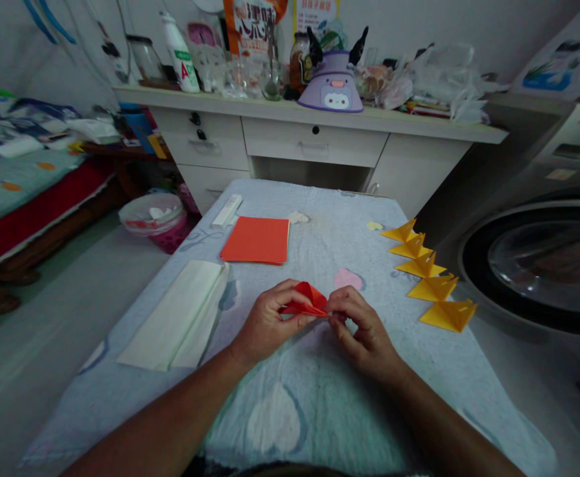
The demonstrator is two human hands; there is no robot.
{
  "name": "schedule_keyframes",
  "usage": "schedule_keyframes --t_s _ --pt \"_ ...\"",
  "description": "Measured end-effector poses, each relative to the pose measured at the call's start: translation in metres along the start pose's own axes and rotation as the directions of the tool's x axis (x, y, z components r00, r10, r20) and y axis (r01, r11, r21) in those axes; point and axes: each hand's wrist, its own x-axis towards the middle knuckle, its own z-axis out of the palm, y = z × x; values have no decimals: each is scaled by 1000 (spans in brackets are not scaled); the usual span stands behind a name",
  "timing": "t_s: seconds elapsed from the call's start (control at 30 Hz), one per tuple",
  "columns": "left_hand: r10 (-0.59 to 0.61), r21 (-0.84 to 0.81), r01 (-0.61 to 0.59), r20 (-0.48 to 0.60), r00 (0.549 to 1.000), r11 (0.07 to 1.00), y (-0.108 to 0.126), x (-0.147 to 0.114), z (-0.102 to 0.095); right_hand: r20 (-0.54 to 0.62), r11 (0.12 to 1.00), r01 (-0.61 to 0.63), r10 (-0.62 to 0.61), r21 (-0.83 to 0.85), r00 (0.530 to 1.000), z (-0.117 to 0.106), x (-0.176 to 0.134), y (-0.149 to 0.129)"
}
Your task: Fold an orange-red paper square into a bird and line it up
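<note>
Head view: creased, pointed red paper (312, 296) in left grip (266, 319)

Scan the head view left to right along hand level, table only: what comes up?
Pale greenish-white flat folded packet → left hand → red folded-paper piece → right hand → nearest yellow folded-paper piece.

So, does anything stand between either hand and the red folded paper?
Nothing visible does: the left hand holds the red folded paper, and the right hand pinches its right tip.
</note>
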Motion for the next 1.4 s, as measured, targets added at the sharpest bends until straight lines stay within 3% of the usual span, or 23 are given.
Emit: schedule_keyframes --t_s 0.13,0.77,1.17,1.4 --pt "15 22 -15 -3 1000 1000 3 0 1 29 999 -22 23 -41 999 0 1 -2" --pt "48 87 -48 0 999 995 1 -2 2 -46 995 -95 96 30 994 8 0 7" --pt "240 208 -230 -21 971 951 4 -4 2 -46 998 -27 24 -60 999 9 4 3" --pt "162 104 -151 -110 981 983 1 -4 4 -111 981 -183 189 59 976 14 -2 10"
